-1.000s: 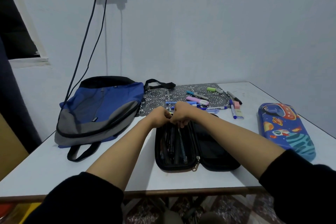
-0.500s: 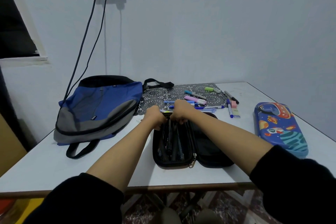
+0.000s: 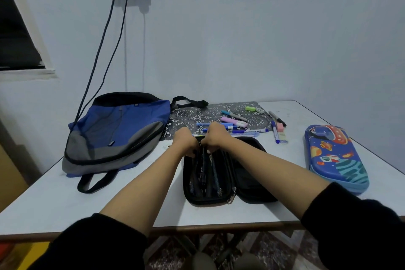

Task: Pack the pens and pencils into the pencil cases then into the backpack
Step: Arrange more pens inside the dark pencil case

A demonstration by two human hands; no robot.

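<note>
White bench [image 3: 54, 210] bears a soft, light-looking black pencil case [image 3: 249, 180], its far rim pinched by left hand [image 3: 185, 141] and right hand [image 3: 215, 136], probably the firmest hold.

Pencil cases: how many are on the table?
2. The black case lies open at the front, in the centre; the blue case lies closed on the right. None seems hidden.

The black pencil case [image 3: 247, 184] is laid open, packed pens [image 3: 213, 173] lined up in its left half; loose pens [image 3: 233, 120] are scattered just behind; the blue-grey backpack [image 3: 114, 136] is laid flat at left, the rocket-print case [image 3: 335, 155] closed at right.
</note>
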